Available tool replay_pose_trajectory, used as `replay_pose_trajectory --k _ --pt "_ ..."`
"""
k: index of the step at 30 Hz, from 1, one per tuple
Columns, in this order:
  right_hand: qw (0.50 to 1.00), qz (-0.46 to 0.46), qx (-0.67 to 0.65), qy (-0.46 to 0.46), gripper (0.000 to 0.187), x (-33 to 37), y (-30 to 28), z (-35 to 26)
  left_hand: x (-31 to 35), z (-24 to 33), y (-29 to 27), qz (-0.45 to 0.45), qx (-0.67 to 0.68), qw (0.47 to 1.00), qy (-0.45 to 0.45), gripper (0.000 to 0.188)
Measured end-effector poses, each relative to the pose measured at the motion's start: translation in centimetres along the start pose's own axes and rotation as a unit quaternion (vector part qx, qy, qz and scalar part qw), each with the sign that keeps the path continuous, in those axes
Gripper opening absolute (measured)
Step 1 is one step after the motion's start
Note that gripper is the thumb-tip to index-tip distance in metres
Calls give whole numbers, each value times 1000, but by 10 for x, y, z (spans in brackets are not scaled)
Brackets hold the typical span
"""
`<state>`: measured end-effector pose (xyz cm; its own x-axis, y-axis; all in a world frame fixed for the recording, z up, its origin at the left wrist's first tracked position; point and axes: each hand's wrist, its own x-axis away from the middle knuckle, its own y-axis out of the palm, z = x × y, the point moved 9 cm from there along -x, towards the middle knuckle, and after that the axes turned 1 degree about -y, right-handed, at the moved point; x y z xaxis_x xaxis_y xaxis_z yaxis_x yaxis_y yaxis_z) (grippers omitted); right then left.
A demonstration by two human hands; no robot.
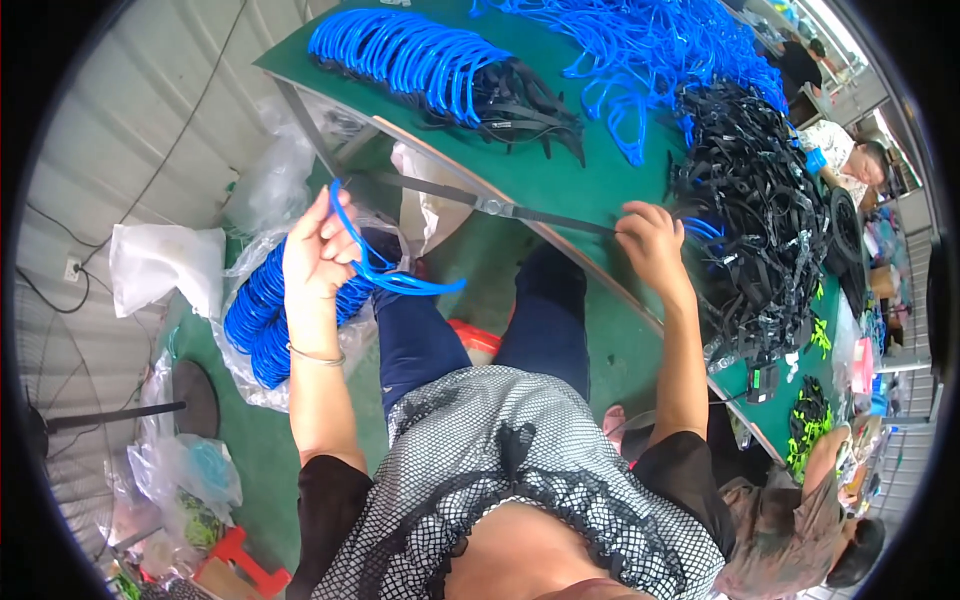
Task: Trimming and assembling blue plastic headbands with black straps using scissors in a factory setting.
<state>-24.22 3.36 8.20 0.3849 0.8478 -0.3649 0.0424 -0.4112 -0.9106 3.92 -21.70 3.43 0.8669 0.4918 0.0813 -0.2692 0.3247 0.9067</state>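
The left hand (322,245) is pinching a blue tube (410,284) just beyond the near edge of the green surface (610,190), its fingers closed around it. The right hand (650,240), over that surface, is curling its fingers in and apparently gripping one end of a black strap (560,219). The strap is crossing the surface's edge toward the left hand; whether it is joining the tube there, I cannot tell.

Judging by the layout, this piece is being worked partway. On the surface's far left part, a row of blue loops (410,55) with black straps is lying in order, probably the done pieces. Much seems to be remaining: a blue tangle (660,40) is covering the surface's far side, and a black strap heap (750,210) is filling its right side.

On the floor left of the surface, a clear plastic bag (270,395) is holding blue coils (265,310). Farther left of the surface, a white sack (165,268) is standing, its contents hidden.
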Motion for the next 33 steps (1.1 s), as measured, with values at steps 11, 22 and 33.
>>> replay_pose_trajectory --k 11,22,33 --pt "677 -192 -710 33 24 44 0 -37 -11 -21 -7 -10 145 988 -45 23" --pt "812 -97 -565 -109 16 44 21 -114 -21 -107 13 5 273 952 -137 20" --pt "819 -140 -548 -102 17 52 63 -138 26 -85 -11 176 -737 620 203 35"
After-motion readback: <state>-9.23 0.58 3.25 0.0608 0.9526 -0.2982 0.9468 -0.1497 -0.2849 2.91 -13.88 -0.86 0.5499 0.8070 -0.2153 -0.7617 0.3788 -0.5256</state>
